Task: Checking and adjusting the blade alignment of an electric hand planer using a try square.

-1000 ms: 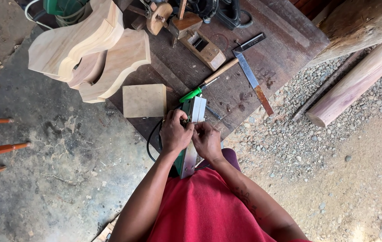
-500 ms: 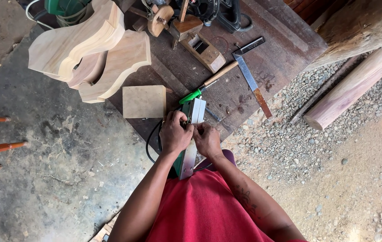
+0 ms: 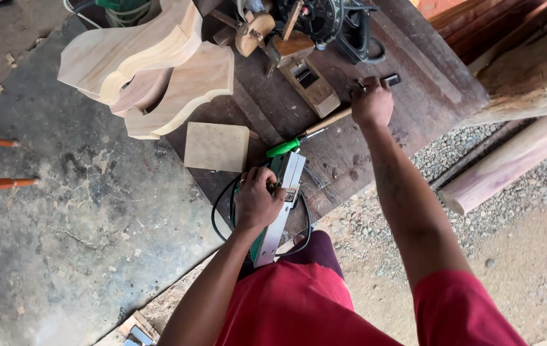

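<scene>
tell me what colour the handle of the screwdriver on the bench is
Bright green, on the screwdriver beside the left hand; head view shows it.

The left hand (image 3: 257, 202) grips a green and silver electric planer (image 3: 278, 208) at the near edge of the dark wooden workbench (image 3: 414, 96), its black cord (image 3: 219, 208) looping to the left. The right hand (image 3: 372, 102) reaches farther across, closed on a flat metal tool (image 3: 385, 80). A green-handled screwdriver (image 3: 305, 136) lies between them, a square board (image 3: 216, 147) just left.
</scene>
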